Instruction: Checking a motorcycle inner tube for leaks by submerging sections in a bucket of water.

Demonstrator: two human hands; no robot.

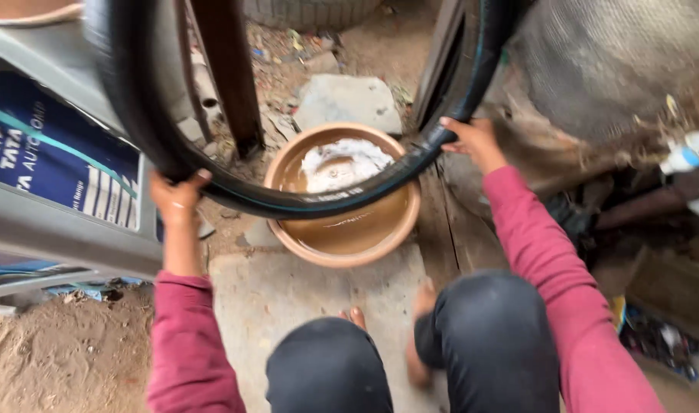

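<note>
A black rubber inner tube (pixel 311 205) forms a big loop in front of me, its lowest arc hanging just over a brown basin (pixel 348 246) of murky water with white foam. My left hand (pixel 177 200) grips the tube at its lower left. My right hand (pixel 476 142) grips it at the lower right. Both arms wear red sleeves. I squat on a stone slab (pixel 288 294), knees in dark trousers and bare feet just behind the basin.
A grey and blue printed panel (pixel 51 168) stands at the left. A brown post (pixel 227 73) rises behind the tube. A flat stone (pixel 348 101) lies beyond the basin. A grey sack-like mass (pixel 617 61) and clutter fill the right. Loose sand (pixel 59 352) at lower left.
</note>
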